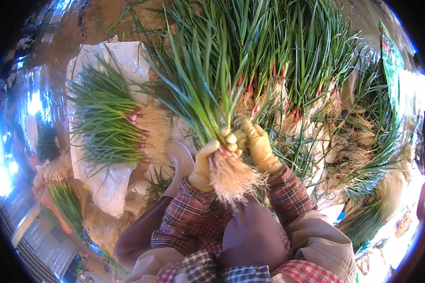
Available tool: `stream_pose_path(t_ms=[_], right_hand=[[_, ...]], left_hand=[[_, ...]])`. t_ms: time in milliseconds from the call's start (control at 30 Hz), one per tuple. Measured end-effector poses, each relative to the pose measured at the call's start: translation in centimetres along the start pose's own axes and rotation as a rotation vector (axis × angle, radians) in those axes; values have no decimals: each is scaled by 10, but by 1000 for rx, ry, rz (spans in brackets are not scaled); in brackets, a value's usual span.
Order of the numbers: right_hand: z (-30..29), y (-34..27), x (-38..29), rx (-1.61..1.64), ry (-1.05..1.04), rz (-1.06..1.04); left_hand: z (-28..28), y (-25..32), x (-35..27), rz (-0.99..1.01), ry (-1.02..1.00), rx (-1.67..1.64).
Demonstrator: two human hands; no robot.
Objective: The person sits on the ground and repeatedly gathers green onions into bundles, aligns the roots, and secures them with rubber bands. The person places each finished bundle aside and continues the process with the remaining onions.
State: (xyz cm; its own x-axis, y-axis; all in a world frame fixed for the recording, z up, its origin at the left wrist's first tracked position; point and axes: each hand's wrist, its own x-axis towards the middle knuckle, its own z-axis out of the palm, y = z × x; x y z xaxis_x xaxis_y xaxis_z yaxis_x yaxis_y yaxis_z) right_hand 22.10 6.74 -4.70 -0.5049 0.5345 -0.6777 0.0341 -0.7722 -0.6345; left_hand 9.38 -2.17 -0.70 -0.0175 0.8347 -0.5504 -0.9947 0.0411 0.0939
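My left hand (206,164), in a yellowish glove, grips a bunch of green onion-like plants (203,116) just above its roots, so the long leaves fan away from me and the pale roots hang towards my lap. Gloved as well, my right hand (256,141) is at the bunch's right side with its fingers bent; whether it holds part of the bunch cannot be told. Past the hands lies a large heap of the same plants (269,42), with reddish stem bases and roots facing me.
On a white woven sheet (92,162) at the left, a row of trimmed-looking bunches (109,116) lies with roots to the right. More bunches lie at the lower left (65,201) and right (368,219). Loose plants (297,152) are scattered right of my hands. A pale boot (180,159) stands beside the sheet.
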Motion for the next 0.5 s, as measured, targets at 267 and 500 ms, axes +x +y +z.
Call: stream_pose_path(t_ms=[267,500], right_hand=[[-32,-15,-13,-1480,-237,-478],[13,-26,38,-1199,-114,-217]], left_hand=[[-5,3,-4,-48,90,148],[-8,8,-10,-123,217,241]])
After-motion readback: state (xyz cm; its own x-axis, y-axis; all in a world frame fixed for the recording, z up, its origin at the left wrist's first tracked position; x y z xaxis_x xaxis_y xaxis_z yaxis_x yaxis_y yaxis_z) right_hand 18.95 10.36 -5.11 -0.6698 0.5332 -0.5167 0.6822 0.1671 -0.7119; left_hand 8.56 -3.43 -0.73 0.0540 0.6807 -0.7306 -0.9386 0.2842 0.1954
